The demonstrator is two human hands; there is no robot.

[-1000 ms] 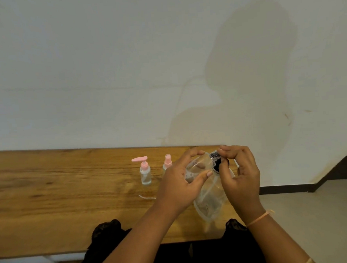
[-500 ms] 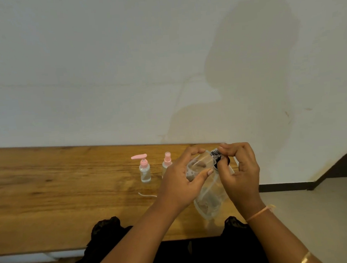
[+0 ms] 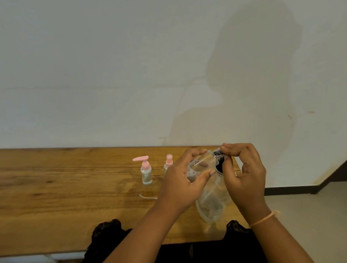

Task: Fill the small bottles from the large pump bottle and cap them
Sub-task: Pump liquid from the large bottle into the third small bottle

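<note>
Almost nothing has moved since a second ago: both hands stay at the top of the clear pouch and the bottles on the table have not shifted. The small pump-top bottle and the small spray-top bottle stand upright, near each other on the wooden table, pink tops on. They are just left of our left hand, which hides part of the spray one. We judge both to be light, rigid and easy to tip, so we'd grip the body and twist the pink top; we cannot tell the fill level. No large pump bottle is in view. The left hand's fingers curl round the pouch's upper part. The right hand pinches its top edge by the barcode sticker, next to a black piece we cannot identify. The pouch hangs off the table's front edge; it looks thin, floppy and slippery, best held at the stiffer top seam. A thin white strip lies on the table in front of the bottles.
</note>
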